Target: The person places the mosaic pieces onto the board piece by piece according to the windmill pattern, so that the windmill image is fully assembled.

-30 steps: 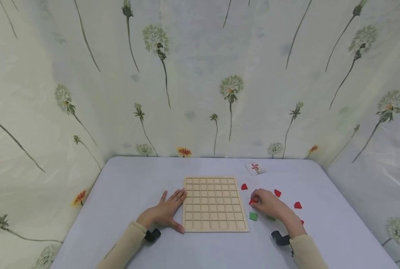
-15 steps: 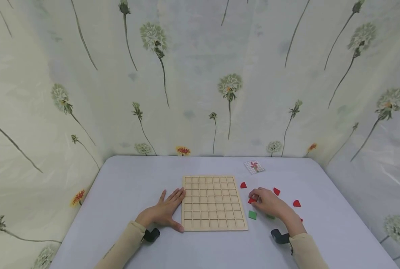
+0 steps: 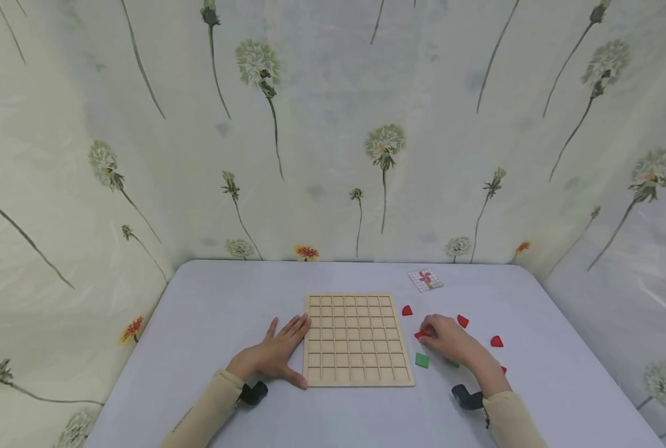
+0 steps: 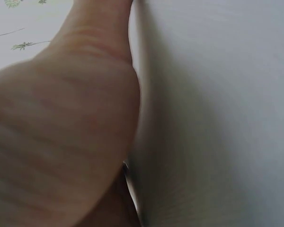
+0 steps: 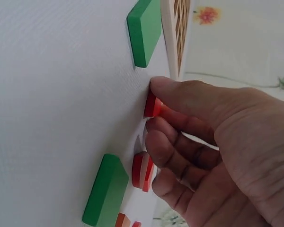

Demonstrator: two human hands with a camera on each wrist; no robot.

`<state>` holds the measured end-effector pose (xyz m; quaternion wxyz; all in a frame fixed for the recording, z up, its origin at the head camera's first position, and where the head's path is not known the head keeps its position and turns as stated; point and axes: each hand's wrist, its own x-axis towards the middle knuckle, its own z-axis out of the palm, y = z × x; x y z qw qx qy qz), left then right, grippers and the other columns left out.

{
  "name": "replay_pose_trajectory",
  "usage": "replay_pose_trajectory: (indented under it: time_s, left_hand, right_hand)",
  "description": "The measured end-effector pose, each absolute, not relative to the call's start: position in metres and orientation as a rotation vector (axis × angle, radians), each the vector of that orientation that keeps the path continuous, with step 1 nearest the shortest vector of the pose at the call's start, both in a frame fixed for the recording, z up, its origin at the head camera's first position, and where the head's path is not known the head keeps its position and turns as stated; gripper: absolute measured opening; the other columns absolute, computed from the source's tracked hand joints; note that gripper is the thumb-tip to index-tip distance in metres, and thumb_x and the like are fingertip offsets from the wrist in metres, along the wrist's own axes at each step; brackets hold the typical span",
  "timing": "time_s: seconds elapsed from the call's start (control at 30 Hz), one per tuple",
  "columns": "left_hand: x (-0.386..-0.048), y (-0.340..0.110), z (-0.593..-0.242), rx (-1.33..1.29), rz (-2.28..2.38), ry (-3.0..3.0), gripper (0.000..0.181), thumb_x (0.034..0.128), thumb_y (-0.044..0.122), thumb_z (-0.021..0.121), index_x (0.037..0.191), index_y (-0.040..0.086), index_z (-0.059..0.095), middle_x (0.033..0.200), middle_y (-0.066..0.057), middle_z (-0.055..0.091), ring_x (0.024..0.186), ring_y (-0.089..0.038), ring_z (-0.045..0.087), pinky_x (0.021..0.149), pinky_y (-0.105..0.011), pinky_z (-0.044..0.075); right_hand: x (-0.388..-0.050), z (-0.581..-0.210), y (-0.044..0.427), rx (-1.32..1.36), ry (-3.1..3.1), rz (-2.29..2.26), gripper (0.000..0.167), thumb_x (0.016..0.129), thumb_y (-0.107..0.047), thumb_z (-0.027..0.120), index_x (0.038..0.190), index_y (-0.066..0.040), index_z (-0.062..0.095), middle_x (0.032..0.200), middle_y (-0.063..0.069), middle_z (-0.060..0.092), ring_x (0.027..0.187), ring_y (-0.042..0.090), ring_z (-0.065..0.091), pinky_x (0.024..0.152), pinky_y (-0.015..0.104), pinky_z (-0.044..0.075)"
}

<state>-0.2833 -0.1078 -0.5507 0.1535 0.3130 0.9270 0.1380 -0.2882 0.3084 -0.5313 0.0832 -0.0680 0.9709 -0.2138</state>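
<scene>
My left hand (image 3: 274, 354) lies palm down with spread fingers, its fingertips and thumb at the left edge of a square wooden grid board (image 3: 305, 361). In the left wrist view its palm side fills much of the picture. To the right of the board, my right hand (image 3: 450, 341) pinches a small red piece (image 5: 152, 105) between thumb and fingers, low over the table. Part of that piece is covered by the fingers. A green tile (image 3: 422, 360) lies just nearer than this hand. Another green block (image 5: 105, 191) shows below the fingers in the right wrist view.
Around the right hand lie more red rounded pieces: one (image 3: 407, 310) beside the board, one (image 3: 463, 321) behind the hand, one (image 3: 497, 341) farther right. A small picture card (image 3: 425, 280) with a red pinwheel-like design is near the back edge. A flowered curtain (image 3: 333, 155) surrounds the table.
The red piece in the right hand's fingers has tilted slightly, and the fingertips have shifted a little. The left hand stays in place; the head view wavers slightly.
</scene>
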Motion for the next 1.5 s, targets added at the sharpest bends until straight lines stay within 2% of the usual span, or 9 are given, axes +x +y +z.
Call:
replay_pose_trajectory:
  time_s: [0.17,0.33,0.5,0.73,0.83,1.07,1.3,1.5]
  left_hand:
    - [-0.283,-0.107,-0.551,0.891,0.398,2.660,0.133,0.0670,0.069,0.076,0.159,0.010,0.001,0.168,-0.009,-0.003,0.156,-0.031,0.000,0.120,-0.065,-0.004]
    - [-0.283,-0.108,-0.553,0.872,0.389,2.660,0.133,0.0665,0.070,0.075,0.159,0.010,0.002,0.168,-0.009,-0.002,0.156,-0.030,-0.001,0.121,-0.064,-0.005]
    - [-0.283,-0.107,-0.553,0.863,0.379,2.665,0.133,0.0663,0.071,0.075,0.159,0.010,0.001,0.168,-0.008,-0.003,0.156,-0.029,-0.001,0.121,-0.064,-0.006]
    - [-0.284,-0.107,-0.555,0.861,0.382,2.662,0.134,0.0658,0.073,0.073,0.159,0.011,-0.001,0.168,-0.007,-0.004,0.156,-0.028,-0.003,0.121,-0.064,-0.006]
    - [-0.284,-0.108,-0.556,0.862,0.401,2.654,0.134,0.0658,0.073,0.074,0.159,0.012,0.000,0.168,-0.007,-0.004,0.156,-0.028,-0.003,0.121,-0.064,-0.006]
    - [-0.283,-0.109,-0.555,0.872,0.407,2.646,0.133,0.0666,0.072,0.073,0.159,0.012,0.000,0.168,-0.007,-0.004,0.156,-0.028,-0.003,0.120,-0.065,-0.006]
    - [-0.283,-0.109,-0.552,0.893,0.406,2.643,0.132,0.0679,0.070,0.074,0.159,0.011,0.000,0.168,-0.007,-0.004,0.156,-0.028,-0.002,0.120,-0.065,-0.006]
    - [-0.284,-0.109,-0.552,0.894,0.404,2.636,0.132,0.0679,0.072,0.073,0.159,0.012,-0.002,0.168,-0.006,-0.006,0.156,-0.028,-0.004,0.120,-0.065,-0.007]
  right_hand:
    - [-0.286,-0.531,0.305,-0.102,2.905,-0.637,0.025,0.086,-0.028,0.076,0.094,-0.009,0.062,0.076,0.002,0.058,0.072,0.015,0.052,0.067,0.027,0.048]
    - [-0.285,-0.530,0.301,-0.053,2.907,-0.659,0.027,0.086,-0.030,0.076,0.090,-0.009,0.059,0.073,0.003,0.055,0.071,0.016,0.051,0.065,0.026,0.045]
    - [-0.286,-0.531,0.301,-0.035,2.898,-0.673,0.030,0.086,-0.033,0.076,0.091,-0.009,0.059,0.074,0.004,0.055,0.073,0.016,0.052,0.066,0.026,0.045]
    - [-0.290,-0.526,0.306,-0.023,2.878,-0.718,0.039,0.093,-0.043,0.066,0.104,-0.007,0.061,0.077,0.003,0.059,0.074,0.016,0.053,0.066,0.027,0.046]
    - [-0.289,-0.522,0.310,-0.071,2.901,-0.765,0.035,0.093,-0.038,0.067,0.108,-0.007,0.062,0.082,0.003,0.060,0.076,0.016,0.054,0.068,0.027,0.049]
    - [-0.286,-0.515,0.314,-0.249,2.947,-0.783,0.030,0.090,-0.017,0.071,0.118,-0.008,0.063,0.106,0.004,0.063,0.094,0.018,0.055,0.081,0.031,0.055]
    - [-0.287,-0.521,0.313,-0.275,2.893,-0.751,0.025,0.089,-0.008,0.065,0.114,-0.010,0.067,0.104,0.000,0.062,0.095,0.018,0.055,0.081,0.031,0.055]
    - [-0.288,-0.525,0.313,-0.291,2.882,-0.720,0.027,0.085,-0.004,0.066,0.111,-0.011,0.068,0.105,-0.001,0.063,0.096,0.017,0.057,0.086,0.037,0.055]
